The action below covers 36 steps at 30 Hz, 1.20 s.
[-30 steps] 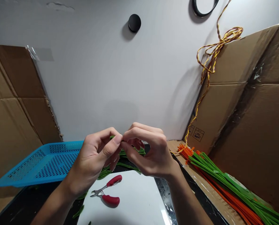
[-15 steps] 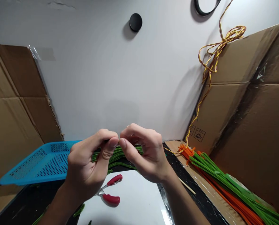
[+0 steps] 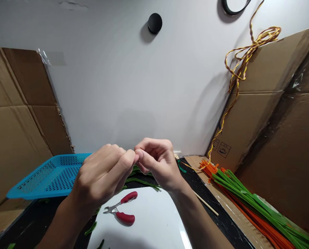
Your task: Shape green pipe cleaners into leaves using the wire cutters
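My left hand (image 3: pixel 102 176) and my right hand (image 3: pixel 158 162) meet fingertip to fingertip above the work surface. Both are closed in a pinch. What they pinch is hidden by the fingers, though in the earlier frames a green strand showed between them. Green pipe-cleaner strands (image 3: pixel 141 180) lie on the table just below and behind the hands. Red-handled cutters (image 3: pixel 121 209) rest on the white sheet (image 3: pixel 154 221) under my left hand.
A blue perforated tray (image 3: pixel 47 176) sits at the left. Long green and orange strands (image 3: pixel 247 204) lie on cardboard at the right, beside a thin wooden stick (image 3: pixel 206 205). Cardboard panels stand on both sides. A yellow-red twisted wire (image 3: pixel 237 69) hangs down the wall.
My left hand has rolled over so its back faces me, and both hands have drawn closer together. The green strand between the fingertips is no longer visible. The view shifted slightly right.
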Tool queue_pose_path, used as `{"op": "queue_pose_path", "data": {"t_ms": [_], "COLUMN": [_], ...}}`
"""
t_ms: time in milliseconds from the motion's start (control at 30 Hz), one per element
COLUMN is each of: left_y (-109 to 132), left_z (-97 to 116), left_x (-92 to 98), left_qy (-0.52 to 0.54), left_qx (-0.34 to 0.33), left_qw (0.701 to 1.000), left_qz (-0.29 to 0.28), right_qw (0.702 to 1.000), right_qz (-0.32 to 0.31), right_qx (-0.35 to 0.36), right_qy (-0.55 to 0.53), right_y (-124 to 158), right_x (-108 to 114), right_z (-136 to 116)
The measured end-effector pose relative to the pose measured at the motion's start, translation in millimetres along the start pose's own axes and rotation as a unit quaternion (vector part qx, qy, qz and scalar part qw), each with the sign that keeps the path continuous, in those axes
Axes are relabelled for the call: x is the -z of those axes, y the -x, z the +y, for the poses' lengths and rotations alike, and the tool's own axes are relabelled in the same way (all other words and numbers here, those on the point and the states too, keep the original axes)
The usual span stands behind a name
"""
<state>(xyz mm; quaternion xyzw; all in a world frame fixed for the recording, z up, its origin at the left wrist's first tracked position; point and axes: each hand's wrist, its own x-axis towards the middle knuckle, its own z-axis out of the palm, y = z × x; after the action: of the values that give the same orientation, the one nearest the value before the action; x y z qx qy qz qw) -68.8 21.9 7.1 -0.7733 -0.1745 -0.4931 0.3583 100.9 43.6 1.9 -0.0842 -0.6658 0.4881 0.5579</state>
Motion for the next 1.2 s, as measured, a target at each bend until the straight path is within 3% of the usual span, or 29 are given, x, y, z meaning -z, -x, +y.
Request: {"op": "queue_pose_path", "data": {"t_ms": [167, 233, 367, 467, 567, 667, 800, 933, 1033, 1200], "left_y": [10, 14, 14, 8, 1, -5, -8, -7, -6, -7], "left_z": [-3, -5, -3, 6, 15, 19, 17, 16, 17, 17], "left_x": [-10.9, -16.3, -20.7, -15.6, -6.3, 1.1, 4.0, 4.0, 4.6, 3.5], "left_qy": [0.011, 0.025, 0.130, 0.275, 0.338, 0.366, 0.387, 0.380, 0.402, 0.462], "left_qx": [0.016, 0.014, 0.088, 0.209, 0.312, 0.349, 0.364, 0.381, 0.408, 0.452], "left_qw": [0.999, 0.999, 0.987, 0.938, 0.888, 0.863, 0.845, 0.840, 0.815, 0.762], "left_qz": [-0.027, -0.043, -0.016, -0.004, -0.015, -0.014, -0.061, -0.069, -0.088, -0.053], "right_qw": [0.983, 0.978, 0.990, 0.994, 0.982, 0.950, 0.913, 0.877, 0.846, 0.742], "right_qz": [0.000, 0.006, -0.012, 0.012, 0.076, 0.113, 0.095, 0.072, 0.074, 0.069], "right_qx": [-0.163, -0.190, -0.142, -0.086, 0.009, 0.094, 0.149, 0.192, 0.234, 0.336], "right_qy": [-0.082, -0.087, -0.009, 0.067, 0.170, 0.277, 0.369, 0.434, 0.474, 0.576], "right_y": [1, -1, -1, 6, 14, 18, 16, 13, 12, 11], "right_x": [6, 9, 12, 10, 9, 8, 6, 4, 4, 7], "right_z": [0, -3, -13, -25, -35, -39, -38, -34, -32, -29]}}
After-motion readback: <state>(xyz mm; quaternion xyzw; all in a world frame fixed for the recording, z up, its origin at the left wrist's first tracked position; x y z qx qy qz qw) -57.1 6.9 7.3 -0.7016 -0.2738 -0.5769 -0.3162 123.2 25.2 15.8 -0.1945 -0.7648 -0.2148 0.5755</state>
